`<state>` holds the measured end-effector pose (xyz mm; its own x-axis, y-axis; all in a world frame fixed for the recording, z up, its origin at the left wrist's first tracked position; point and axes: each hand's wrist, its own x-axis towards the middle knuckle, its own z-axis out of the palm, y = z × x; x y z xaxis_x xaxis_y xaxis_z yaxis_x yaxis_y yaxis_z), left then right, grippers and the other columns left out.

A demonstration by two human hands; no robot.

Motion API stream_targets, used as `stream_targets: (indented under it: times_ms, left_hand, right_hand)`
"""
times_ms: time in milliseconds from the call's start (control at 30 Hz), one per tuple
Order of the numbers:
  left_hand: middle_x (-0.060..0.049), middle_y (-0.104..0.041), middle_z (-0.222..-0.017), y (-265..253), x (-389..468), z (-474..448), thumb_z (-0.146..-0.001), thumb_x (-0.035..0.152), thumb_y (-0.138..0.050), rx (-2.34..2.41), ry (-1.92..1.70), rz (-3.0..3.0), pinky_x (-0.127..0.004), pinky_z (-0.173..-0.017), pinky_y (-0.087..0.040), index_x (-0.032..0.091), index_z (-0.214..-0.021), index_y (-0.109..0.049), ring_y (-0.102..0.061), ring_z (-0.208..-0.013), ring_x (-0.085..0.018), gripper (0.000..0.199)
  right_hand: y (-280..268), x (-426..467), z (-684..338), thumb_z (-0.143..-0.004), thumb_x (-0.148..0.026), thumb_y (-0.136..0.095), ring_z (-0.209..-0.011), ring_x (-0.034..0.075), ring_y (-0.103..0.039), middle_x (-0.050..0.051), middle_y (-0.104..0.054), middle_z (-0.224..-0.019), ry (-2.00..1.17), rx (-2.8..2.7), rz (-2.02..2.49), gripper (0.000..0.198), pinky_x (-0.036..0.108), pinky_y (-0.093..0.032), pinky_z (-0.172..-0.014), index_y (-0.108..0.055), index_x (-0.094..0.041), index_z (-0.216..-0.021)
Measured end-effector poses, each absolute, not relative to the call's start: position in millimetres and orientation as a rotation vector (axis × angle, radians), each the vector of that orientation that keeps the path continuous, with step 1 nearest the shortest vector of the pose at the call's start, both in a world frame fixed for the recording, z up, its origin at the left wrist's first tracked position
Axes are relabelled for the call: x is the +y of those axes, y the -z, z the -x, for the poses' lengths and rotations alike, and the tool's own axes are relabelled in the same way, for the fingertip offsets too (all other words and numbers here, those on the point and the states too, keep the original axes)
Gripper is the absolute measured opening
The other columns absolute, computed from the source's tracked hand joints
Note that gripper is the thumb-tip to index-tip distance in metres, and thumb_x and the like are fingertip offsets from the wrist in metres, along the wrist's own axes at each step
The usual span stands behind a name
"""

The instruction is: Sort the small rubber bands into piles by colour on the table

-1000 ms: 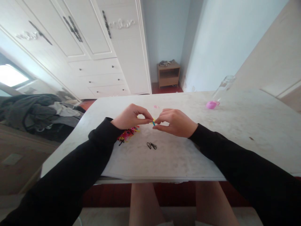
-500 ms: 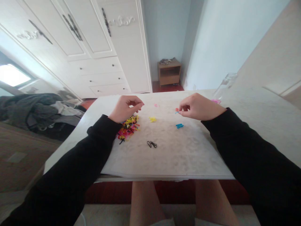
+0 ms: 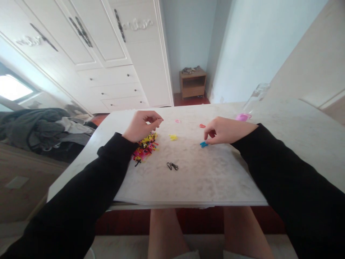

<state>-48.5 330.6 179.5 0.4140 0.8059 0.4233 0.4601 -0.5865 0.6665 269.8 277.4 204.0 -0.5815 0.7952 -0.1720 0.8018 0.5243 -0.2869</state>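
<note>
Above the multicoloured pile of small loops (image 3: 145, 146), my left hand (image 3: 142, 125) hovers with thumb and forefinger pinched together; what is between them, if anything, is too small to make out. My right hand (image 3: 223, 130) has its fingertips down at the small blue loops (image 3: 203, 144), closed in a pinch at one of them. Just beyond these fingers lies a red loop (image 3: 202, 126). Yellow loops (image 3: 173, 137) sit near the middle of the table, a pink loop (image 3: 177, 121) farther back, and black loops (image 3: 172, 166) closer to me.
A clear jar (image 3: 256, 96) and a pink object (image 3: 243, 117) stand beyond my right wrist on the white table (image 3: 205, 183). Dark clothes (image 3: 48, 129) are heaped off the left side. Behind are a white wardrobe (image 3: 147, 68) and a small wooden cabinet (image 3: 193, 86).
My right hand has come toward me from beside the red loop, bringing a blue loop to the other blue ones. My left hand has hardly moved. The pink object shows more fully.
</note>
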Motion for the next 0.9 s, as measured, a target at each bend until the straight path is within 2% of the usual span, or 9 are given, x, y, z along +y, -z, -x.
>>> stream_targets:
  times_ms: [300, 433, 600, 900]
  left_hand:
    - [-0.005, -0.069, -0.063, -187, 343, 61, -0.079, 0.031, -0.068, 1.337, -0.985, -2.11, -0.024, -0.053, -0.047, 0.012, -0.078, -0.075, -0.062, -0.056, -0.013, 0.02]
    - [-0.005, -0.07, -0.063, -188, 347, 67, -0.074, 0.03, -0.067, 1.493, -0.753, -2.181, -0.027, -0.055, -0.043, 0.013, -0.075, -0.077, -0.059, -0.057, -0.014, 0.019]
    - [-0.002, -0.063, -0.055, -186, 345, 68, -0.069, 0.029, -0.065, 1.621, -0.447, -2.348, -0.031, -0.059, -0.041, 0.017, -0.068, -0.079, -0.054, -0.055, -0.016, 0.018]
    - [-0.003, -0.067, -0.062, -184, 344, 71, -0.069, 0.036, -0.068, 1.583, -0.231, -2.384, -0.03, -0.061, -0.042, 0.018, -0.069, -0.077, -0.057, -0.058, -0.016, 0.021]
  right_hand:
    - [-205, 275, -267, -0.085, -0.02, -0.063, -0.064, 0.016, -0.06, 0.004, -0.07, -0.069, 0.453, 2.753, -1.464, 0.02, 0.029, -0.041, -0.069, -0.079, -0.014, -0.093]
    - [-203, 277, -267, -0.085, -0.018, -0.061, -0.064, 0.016, -0.059, 0.003, -0.068, -0.067, 0.431, 2.755, -1.467, 0.021, 0.029, -0.041, -0.07, -0.079, -0.013, -0.094]
    - [-203, 276, -264, -0.086, -0.019, -0.062, -0.065, 0.016, -0.059, 0.003, -0.068, -0.067, 0.463, 2.761, -1.452, 0.019, 0.029, -0.04, -0.07, -0.079, -0.014, -0.092]
    - [-204, 273, -260, -0.089, -0.021, -0.062, -0.066, 0.015, -0.059, 0.004, -0.07, -0.072, 0.484, 2.745, -1.448, 0.018, 0.028, -0.038, -0.067, -0.078, -0.014, -0.091]
